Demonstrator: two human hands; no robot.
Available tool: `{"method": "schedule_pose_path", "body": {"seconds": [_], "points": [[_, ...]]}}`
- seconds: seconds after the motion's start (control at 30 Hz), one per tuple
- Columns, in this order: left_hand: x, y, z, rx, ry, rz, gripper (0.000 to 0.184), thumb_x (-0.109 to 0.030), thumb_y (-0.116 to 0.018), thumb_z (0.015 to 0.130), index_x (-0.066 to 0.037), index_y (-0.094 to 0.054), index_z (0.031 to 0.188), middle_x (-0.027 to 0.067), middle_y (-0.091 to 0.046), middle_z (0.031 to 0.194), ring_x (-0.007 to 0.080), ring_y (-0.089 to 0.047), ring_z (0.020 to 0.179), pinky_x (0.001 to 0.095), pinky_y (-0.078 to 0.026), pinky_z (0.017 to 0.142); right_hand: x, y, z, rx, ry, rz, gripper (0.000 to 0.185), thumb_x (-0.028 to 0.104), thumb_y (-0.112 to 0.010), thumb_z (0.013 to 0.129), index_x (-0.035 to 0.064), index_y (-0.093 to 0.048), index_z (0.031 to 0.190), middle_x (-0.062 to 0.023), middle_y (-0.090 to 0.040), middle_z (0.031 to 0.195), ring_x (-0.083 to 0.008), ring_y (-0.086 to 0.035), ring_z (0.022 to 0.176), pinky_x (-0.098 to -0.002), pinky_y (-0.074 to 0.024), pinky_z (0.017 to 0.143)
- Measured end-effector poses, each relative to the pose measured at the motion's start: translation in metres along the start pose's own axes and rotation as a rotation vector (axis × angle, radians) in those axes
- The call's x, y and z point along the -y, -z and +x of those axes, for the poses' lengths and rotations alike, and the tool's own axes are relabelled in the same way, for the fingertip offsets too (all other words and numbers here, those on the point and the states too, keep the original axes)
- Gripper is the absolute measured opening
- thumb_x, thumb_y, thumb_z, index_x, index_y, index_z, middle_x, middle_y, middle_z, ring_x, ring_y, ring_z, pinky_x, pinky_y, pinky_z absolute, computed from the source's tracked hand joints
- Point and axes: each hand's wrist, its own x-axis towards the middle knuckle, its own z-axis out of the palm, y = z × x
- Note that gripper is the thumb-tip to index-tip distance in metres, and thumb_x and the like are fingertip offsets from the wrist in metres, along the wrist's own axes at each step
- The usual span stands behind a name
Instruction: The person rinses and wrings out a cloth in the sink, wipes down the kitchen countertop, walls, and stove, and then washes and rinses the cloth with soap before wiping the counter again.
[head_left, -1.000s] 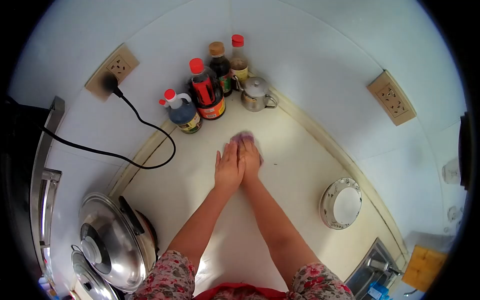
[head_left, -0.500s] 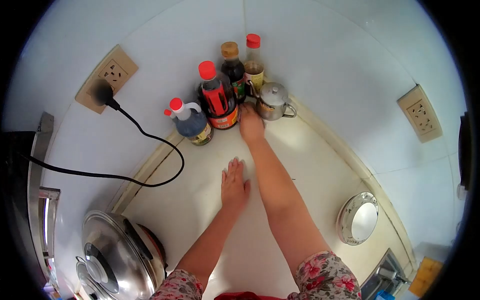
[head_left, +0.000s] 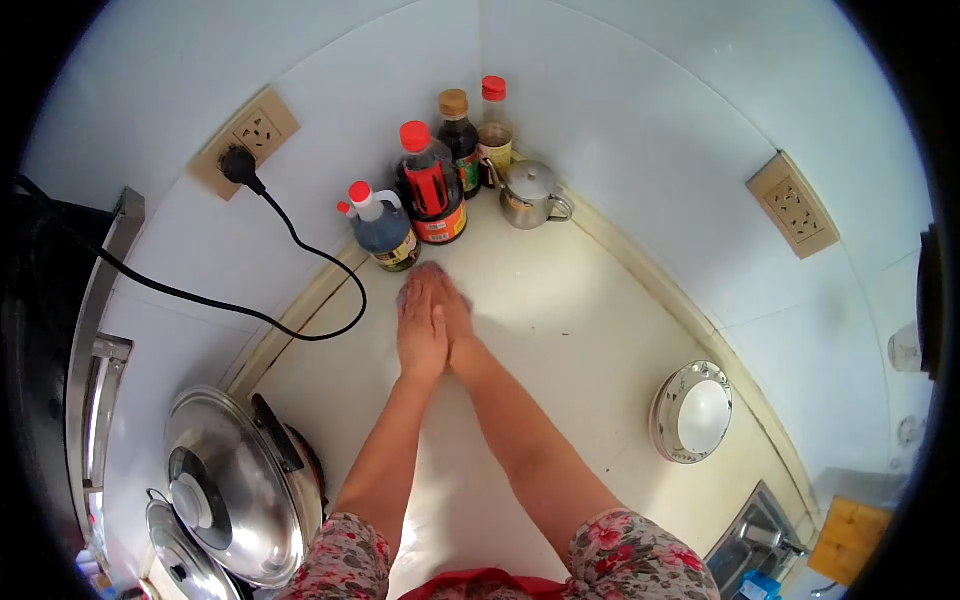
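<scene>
A purple cloth (head_left: 404, 294), mostly covered by the hands, lies on the pale countertop (head_left: 560, 400) just in front of the bottles. My right hand (head_left: 454, 312) lies flat on it with the fingers stretched forward. Against its left side, partly overlapping it, rests my left hand (head_left: 422, 340), also flat and open. Nearest to the fingertips stands a dark bottle with a red cap and white handle (head_left: 385, 235). Beside it is a larger red-capped bottle (head_left: 432, 195).
Behind stand a brown-capped bottle (head_left: 460, 150), another red-capped bottle (head_left: 495, 135) and a metal teapot (head_left: 529, 195). Stacked bowls (head_left: 692, 412) sit right, near a sink (head_left: 755, 540). A lidded pan (head_left: 240, 490) is at left. A black cord (head_left: 300, 238) hangs from an outlet (head_left: 255, 130).
My right hand has come back from between the bottles and teapot, and rests on the cloth beside the bottles. My left hand has moved forward and left to join it.
</scene>
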Motion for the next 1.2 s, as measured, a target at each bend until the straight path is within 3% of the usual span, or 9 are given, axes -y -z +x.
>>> {"method": "schedule_pose_path", "body": {"seconds": [0.23, 0.4, 0.5, 0.57, 0.9, 1.0, 1.1, 1.13, 1.2], "points": [[-0.042, -0.033, -0.014, 0.039, -0.152, 0.004, 0.06, -0.023, -0.04, 0.096, 0.002, -0.024, 0.147, 0.0201, -0.019, 0.156, 0.0347, -0.017, 0.144, 0.0404, -0.016, 0.118, -0.027, -0.019, -0.054, 0.117, -0.026, -0.507, 0.059, 0.029, -0.042, 0.096, 0.004, -0.027, 0.147, -0.0127, -0.027, 0.154, -0.0273, -0.022, 0.143, -0.0401, -0.0173, 0.117], [-0.108, -0.091, -0.024, 0.21, -0.314, -0.042, 0.062, -0.021, -0.042, 0.094, 0.002, -0.023, 0.148, 0.0183, -0.017, 0.157, 0.033, -0.016, 0.145, 0.0406, -0.015, 0.118, -0.079, 0.06, -0.143, -0.412, -0.055, 0.548, 0.053, 0.032, -0.027, 0.101, 0.0103, -0.024, 0.15, -0.0093, -0.017, 0.158, -0.0266, -0.013, 0.146, -0.0411, -0.0066, 0.118], [-0.14, -0.103, -0.055, 0.356, -0.324, -0.039, 0.063, -0.021, -0.045, 0.093, 0.006, -0.024, 0.146, 0.0194, -0.016, 0.156, 0.0319, -0.015, 0.145, 0.0413, -0.017, 0.117, -0.068, 0.126, -0.168, -0.061, -0.425, -0.215, 0.061, 0.033, -0.04, 0.098, 0.0082, -0.021, 0.15, -0.0105, -0.022, 0.156, -0.025, -0.019, 0.145, -0.0442, -0.0173, 0.117], [-0.153, -0.103, -0.082, 0.44, -0.333, -0.042, 0.064, -0.021, -0.046, 0.092, 0.009, -0.025, 0.144, 0.02, -0.015, 0.156, 0.0314, -0.014, 0.145, 0.0416, -0.018, 0.117, -0.065, 0.124, -0.205, -0.084, -0.515, -0.387, 0.062, 0.035, -0.04, 0.098, 0.0122, -0.019, 0.152, -0.0087, -0.021, 0.157, -0.0241, -0.018, 0.145, -0.0483, -0.0175, 0.116], [-0.184, -0.082, -0.259, 0.549, -0.554, -0.008, 0.067, -0.026, -0.049, 0.09, 0.009, -0.027, 0.143, 0.0218, -0.018, 0.155, 0.0384, -0.022, 0.141, 0.0456, -0.024, 0.114, 0.016, 0.127, -0.381, -0.051, -0.671, -0.371, 0.06, 0.033, -0.037, 0.097, 0.0123, -0.02, 0.151, -0.0073, -0.018, 0.158, -0.0235, -0.018, 0.145, -0.0487, -0.0164, 0.116], [-0.191, -0.077, -0.317, 0.659, -0.611, -0.071, 0.065, -0.026, -0.048, 0.091, 0.006, -0.029, 0.143, 0.0209, -0.023, 0.153, 0.0373, -0.026, 0.14, 0.0472, -0.024, 0.113, 0.045, 0.133, -0.451, 0.126, -0.58, -1.193, 0.058, 0.035, -0.037, 0.097, 0.0128, -0.026, 0.15, -0.0085, -0.024, 0.156, -0.0212, -0.02, 0.145, -0.0457, -0.0161, 0.117], [-0.188, -0.058, -0.34, 0.731, -0.609, -0.078, 0.06, -0.026, -0.047, 0.092, 0.002, -0.032, 0.144, 0.0177, -0.029, 0.152, 0.0341, -0.029, 0.14, 0.0491, -0.023, 0.113, 0.066, 0.162, -0.506, -0.127, -0.745, -0.169, 0.052, 0.031, -0.043, 0.096, 0.0117, -0.038, 0.144, -0.0101, -0.034, 0.151, -0.0218, -0.028, 0.142, -0.0433, -0.0201, 0.115], [-0.183, -0.048, -0.335, 0.697, -0.579, -0.018, 0.058, -0.025, -0.047, 0.093, 0.0, -0.034, 0.143, 0.0156, -0.031, 0.152, 0.0322, -0.029, 0.14, 0.0498, -0.022, 0.114, 0.068, 0.184, -0.511, -0.321, -1.076, 0.32, 0.05, 0.028, -0.046, 0.095, 0.0101, -0.042, 0.142, -0.0112, -0.038, 0.149, -0.0237, -0.028, 0.142, -0.0425, -0.0199, 0.115], [-0.162, -0.02, -0.33, 0.532, -0.392, -0.111, 0.053, -0.021, -0.047, 0.094, -0.004, -0.037, 0.143, 0.012, -0.032, 0.152, 0.0292, -0.03, 0.14, 0.051, -0.02, 0.115, 0.073, 0.198, -0.521, -0.502, -1.371, 0.837, 0.048, 0.025, -0.05, 0.094, 0.0086, -0.045, 0.139, -0.0123, -0.041, 0.147, -0.0256, -0.029, 0.141, -0.0417, -0.0196, 0.115]]}}
